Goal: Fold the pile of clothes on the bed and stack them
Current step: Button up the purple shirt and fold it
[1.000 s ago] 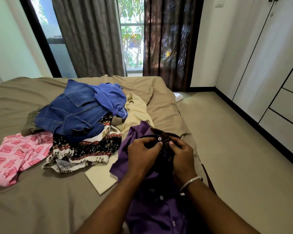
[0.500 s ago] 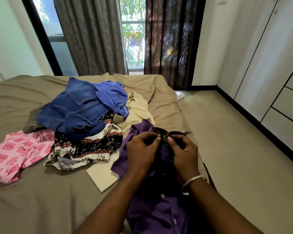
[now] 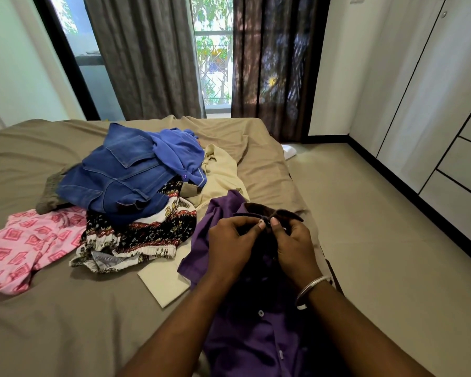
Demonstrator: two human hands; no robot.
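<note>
1. Fastening the top button of the purple shirt [image 3: 256, 336] at its collar; left hand [image 3: 230, 244] pinching the button side, right hand [image 3: 291, 246] pinching the opposite placket, fingertips nearly touching
2. Shirt spread on the near right part of the bed [image 3: 65, 322], collar away from the person, lower body running out of view at the bottom edge
3. No folded stack anywhere in view; judged very early in the task, first garment only being prepared
4. Left to fold: denim piece [image 3: 114, 175] on top of the pile, blue top [image 3: 177, 151] beside it, dark patterned cloth [image 3: 136, 235] beneath, cream garment [image 3: 218, 170] under and behind the shirt, pink patterned piece [image 3: 19, 246] lying apart at the left
5. Bare sheet in the near left foreground, probably enough room for folding and stacking
6. Right bed edge just beside the shirt, bare floor [image 3: 378, 254] beyond; some risk of cloth sliding off that side
</note>
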